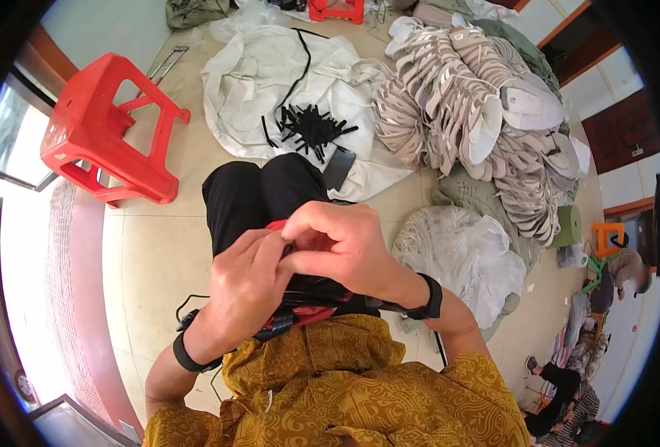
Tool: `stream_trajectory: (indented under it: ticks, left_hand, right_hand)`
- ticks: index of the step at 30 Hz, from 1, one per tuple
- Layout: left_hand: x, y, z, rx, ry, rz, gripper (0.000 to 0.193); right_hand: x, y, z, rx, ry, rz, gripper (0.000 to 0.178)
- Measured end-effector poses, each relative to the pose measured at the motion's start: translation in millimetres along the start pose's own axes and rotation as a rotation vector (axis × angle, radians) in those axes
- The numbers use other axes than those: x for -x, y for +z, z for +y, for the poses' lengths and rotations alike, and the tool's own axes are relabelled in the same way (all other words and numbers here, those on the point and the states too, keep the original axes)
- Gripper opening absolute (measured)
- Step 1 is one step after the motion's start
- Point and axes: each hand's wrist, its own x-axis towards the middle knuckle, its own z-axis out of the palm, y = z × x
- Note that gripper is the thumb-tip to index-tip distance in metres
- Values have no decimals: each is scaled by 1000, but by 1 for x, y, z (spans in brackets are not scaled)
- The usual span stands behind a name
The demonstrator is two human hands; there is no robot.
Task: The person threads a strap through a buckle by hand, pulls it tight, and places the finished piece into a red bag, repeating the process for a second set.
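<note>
Over my lap, my left hand [246, 287] and my right hand [341, 242] meet with fingertips pinched together. Something small and dark shows between them, mostly hidden by the fingers. Behind the fingers a bit of red material [276, 225] peeks out, and more red and black material [307, 311] lies at my waist under the wrists. Past my knees, a pile of short black strips [315, 130] rests on a white woven sheet [233, 82], with one long black strip [304, 63] trailing away from it. A dark phone [338, 170] lies by the pile.
A red plastic stool [95, 112] stands on the left. At the right rises a big heap of beige shoe pieces [449, 97], with a clear plastic bag [456, 253] nearer me. Farther right sit other people [568, 402] beside a green roll [566, 226] and an orange stool [607, 237].
</note>
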Motion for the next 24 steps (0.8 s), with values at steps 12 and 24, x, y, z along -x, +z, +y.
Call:
stream_trajectory:
  ticks: [12,24]
  left_hand:
    - [-3,-2,2,-75,17,10,33]
    - [-1,13,13,30,-216,-27,25]
  right_hand:
    - [-7,7,-6,257,-238,195,18]
    - [6,10,15,332,-422,408,13]
